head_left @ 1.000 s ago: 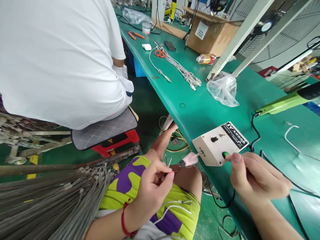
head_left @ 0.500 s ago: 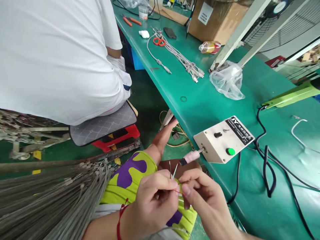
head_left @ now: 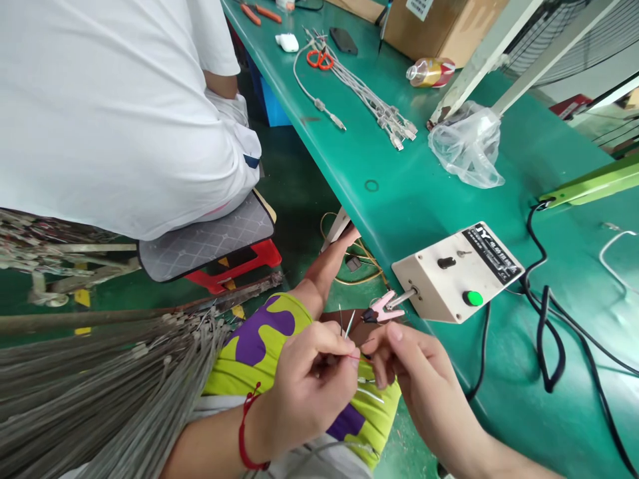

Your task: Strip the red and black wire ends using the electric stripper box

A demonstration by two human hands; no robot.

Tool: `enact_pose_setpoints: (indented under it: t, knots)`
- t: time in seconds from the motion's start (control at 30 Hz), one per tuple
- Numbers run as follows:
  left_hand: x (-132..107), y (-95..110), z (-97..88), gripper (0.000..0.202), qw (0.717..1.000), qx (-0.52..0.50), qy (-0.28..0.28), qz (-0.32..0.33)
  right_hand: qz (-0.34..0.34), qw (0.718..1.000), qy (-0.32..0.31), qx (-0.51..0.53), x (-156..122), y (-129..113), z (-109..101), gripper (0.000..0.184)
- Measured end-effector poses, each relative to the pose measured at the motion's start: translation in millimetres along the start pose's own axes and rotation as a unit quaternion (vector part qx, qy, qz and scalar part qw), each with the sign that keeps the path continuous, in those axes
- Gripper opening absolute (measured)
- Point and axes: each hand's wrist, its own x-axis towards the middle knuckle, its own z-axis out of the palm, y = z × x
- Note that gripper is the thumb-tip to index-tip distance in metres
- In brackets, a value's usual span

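Observation:
Thumb and forefinger of my left hand (head_left: 314, 379) pinch the thin wires of a cable above my lap. A pale wire (head_left: 350, 323) and a dark one stick up from this grip, and a red wire (head_left: 352, 357) points right. Close beside it, my right hand (head_left: 417, 372) has its fingers bent, with a thin wire end (head_left: 368, 341) at the fingertips; its exact hold is partly hidden. White cable pieces (head_left: 370, 394) show below the fingers. Just beyond my hands, a pink clip (head_left: 383, 308) sits on the shaft of a white control box (head_left: 456, 273).
On the green table (head_left: 319, 159) lie grey cables (head_left: 367, 100), orange-handled scissors (head_left: 320, 60), a phone (head_left: 343, 40), a bottle (head_left: 430, 72) and a plastic bag (head_left: 466, 146). A seated person (head_left: 120, 113) is at left. Many cables (head_left: 124, 399) hang at lower left.
My right thumb has lifted from the wires, and my right hand has shifted slightly up and right. The pink clip, blurred before, now shows clearly. The view has tilted slightly down.

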Motion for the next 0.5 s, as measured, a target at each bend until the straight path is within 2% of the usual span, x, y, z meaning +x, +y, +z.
enact_pose_setpoints:
  t: [0.1,0.2,0.27,0.33,0.5]
  knots:
    - [3,-5,2.3,0.027,0.999,-0.029,0.03,-0.035,0.045,0.999,0.012,0.016,9,0,-1,0.061]
    - [5,-8,2.9,0.022,0.996,-0.032,0.05,-0.06,0.044,0.998,-0.003,0.051,13,-2,0,0.06]
    - [5,-9,2.9,0.018,0.995,-0.03,0.059,-0.071,0.045,0.994,-0.003,0.097,12,-3,1,0.051]
    - [7,-8,3.0,0.015,0.993,-0.037,0.068,-0.085,0.052,0.986,0.013,0.156,11,-4,2,0.037]
    - [11,-3,4.1,0.017,0.987,-0.048,0.094,-0.122,0.049,0.968,0.067,0.238,12,-5,3,0.045]
